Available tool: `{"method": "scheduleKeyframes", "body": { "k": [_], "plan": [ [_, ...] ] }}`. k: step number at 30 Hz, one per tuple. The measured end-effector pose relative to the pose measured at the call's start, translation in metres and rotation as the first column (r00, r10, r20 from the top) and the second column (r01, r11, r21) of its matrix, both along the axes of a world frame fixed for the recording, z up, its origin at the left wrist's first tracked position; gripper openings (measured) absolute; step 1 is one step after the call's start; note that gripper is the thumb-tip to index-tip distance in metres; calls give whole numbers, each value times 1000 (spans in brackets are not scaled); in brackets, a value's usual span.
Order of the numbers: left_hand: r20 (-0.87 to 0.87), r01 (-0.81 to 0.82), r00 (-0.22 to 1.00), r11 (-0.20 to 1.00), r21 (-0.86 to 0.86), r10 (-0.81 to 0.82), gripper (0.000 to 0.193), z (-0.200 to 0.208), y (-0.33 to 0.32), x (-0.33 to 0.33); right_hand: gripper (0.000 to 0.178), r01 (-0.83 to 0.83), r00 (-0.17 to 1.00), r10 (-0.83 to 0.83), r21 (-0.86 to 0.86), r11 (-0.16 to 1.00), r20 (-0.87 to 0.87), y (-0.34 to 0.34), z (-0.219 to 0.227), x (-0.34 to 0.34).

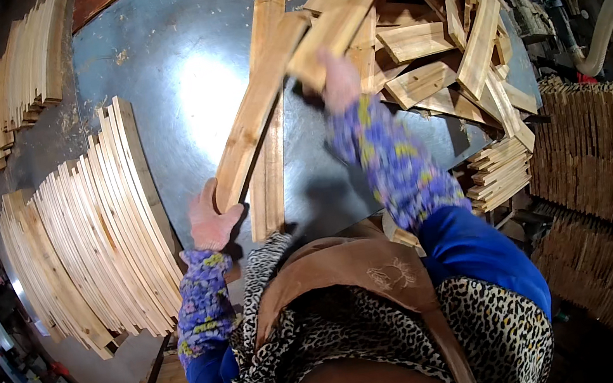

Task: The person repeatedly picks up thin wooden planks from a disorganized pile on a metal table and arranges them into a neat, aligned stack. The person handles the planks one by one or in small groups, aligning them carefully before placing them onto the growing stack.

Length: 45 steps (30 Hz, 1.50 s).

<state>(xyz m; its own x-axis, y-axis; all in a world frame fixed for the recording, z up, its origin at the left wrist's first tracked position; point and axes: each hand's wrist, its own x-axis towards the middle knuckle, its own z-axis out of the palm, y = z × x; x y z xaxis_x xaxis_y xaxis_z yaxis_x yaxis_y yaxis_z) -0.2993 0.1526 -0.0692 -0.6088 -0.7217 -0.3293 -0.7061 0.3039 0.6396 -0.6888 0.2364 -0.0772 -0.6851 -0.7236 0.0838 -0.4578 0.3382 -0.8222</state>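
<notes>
My left hand (210, 217) is closed around the near end of a flat wooden board (256, 112), which slants away to the upper right. Beneath that board lies a second pale board (269, 185), resting lengthwise on the grey metal tabletop (145, 49). My right hand (340, 81), slightly blurred, grips the near end of another wooden board (349, 17) beside the loose pile. This board tilts up to the right, and its near corner comes close to the far end of the left-hand board. Patterned purple sleeves cover both forearms.
To the right sits a jumbled heap of boards (415, 43). Boards stand on edge in a long row (104, 231) on the left, with another row (30, 62) beyond. Stacked slats (503, 171) and tall wood piles (592, 159) are at lower right. Machinery with a hose (602, 36) stands farther off.
</notes>
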Motion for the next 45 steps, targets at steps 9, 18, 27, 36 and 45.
{"method": "scheduleKeyframes", "body": {
  "k": [9,18,27,36,45],
  "plan": [
    [-88,14,996,1000,0,-14,65,-33,14,-39,51,-672,706,518,223,706,483,76,30,212],
    [160,-447,523,109,888,837,58,53,-8,-4,92,162,978,-61,545,822,-199,-27,-2,166],
    [108,-413,584,180,893,805,56,-11,8,61,96,-205,573,251,-160,966,780,-60,-29,225],
    [-105,-194,958,869,456,268,77,9,28,129,78,-354,633,180,75,932,753,-74,-14,332],
    [-196,-282,953,914,-292,231,42,75,2,306,108,-444,774,217,266,856,594,-89,-69,371]
  ]
}}
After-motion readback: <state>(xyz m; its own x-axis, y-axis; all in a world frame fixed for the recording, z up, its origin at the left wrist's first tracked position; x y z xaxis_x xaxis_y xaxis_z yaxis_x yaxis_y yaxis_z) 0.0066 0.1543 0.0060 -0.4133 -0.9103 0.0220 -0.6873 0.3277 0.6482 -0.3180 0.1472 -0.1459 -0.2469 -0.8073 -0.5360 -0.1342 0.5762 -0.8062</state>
